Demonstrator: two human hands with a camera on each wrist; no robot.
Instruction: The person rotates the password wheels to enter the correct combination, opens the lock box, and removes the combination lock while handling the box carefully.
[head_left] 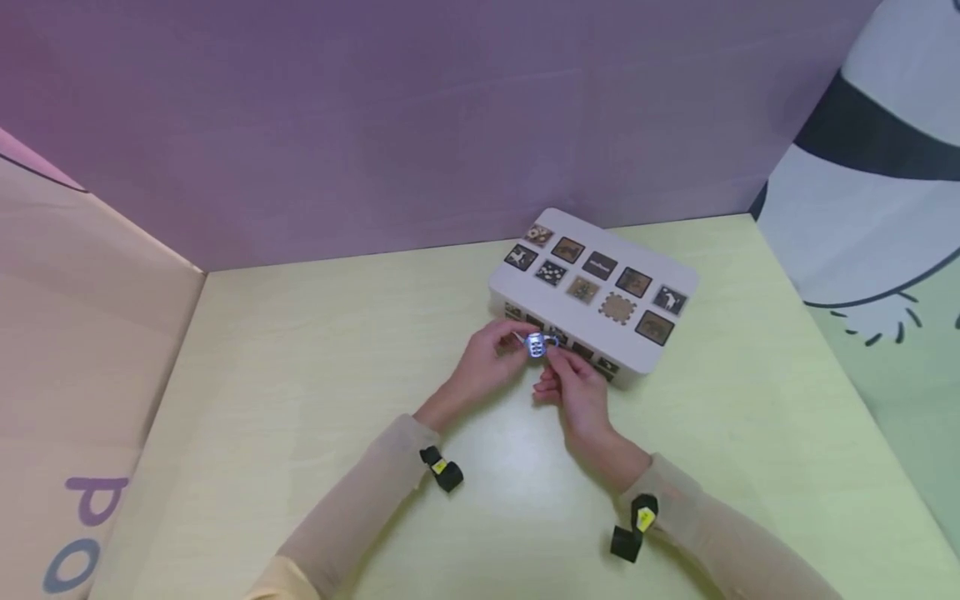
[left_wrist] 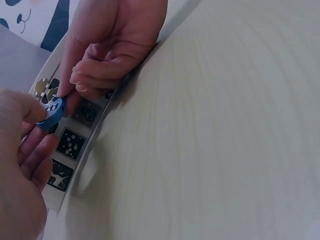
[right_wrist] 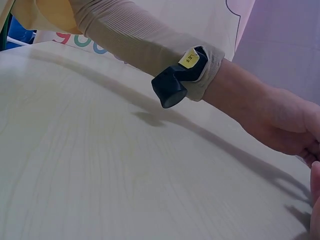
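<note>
A small blue combination padlock (head_left: pixel 536 344) with number dials is held between both hands, right in front of a white box (head_left: pixel 592 287) printed with square pictures. My left hand (head_left: pixel 487 362) pinches the padlock's body between thumb and fingers. From the other side my right hand (head_left: pixel 581 396) pinches it near the shackle, its other fingers curled below. In the left wrist view the padlock (left_wrist: pixel 56 112) overlaps the box's front face, beside a gold clasp (left_wrist: pixel 42 87). The right wrist view catches the left hand (right_wrist: pixel 287 120) but not the padlock.
The box stands on a light wood table (head_left: pixel 300 375) near its back edge, against a purple wall panel (head_left: pixel 412 125). Printed panels rise at the left and right. Each sleeve carries a black wrist camera (head_left: pixel 442 469).
</note>
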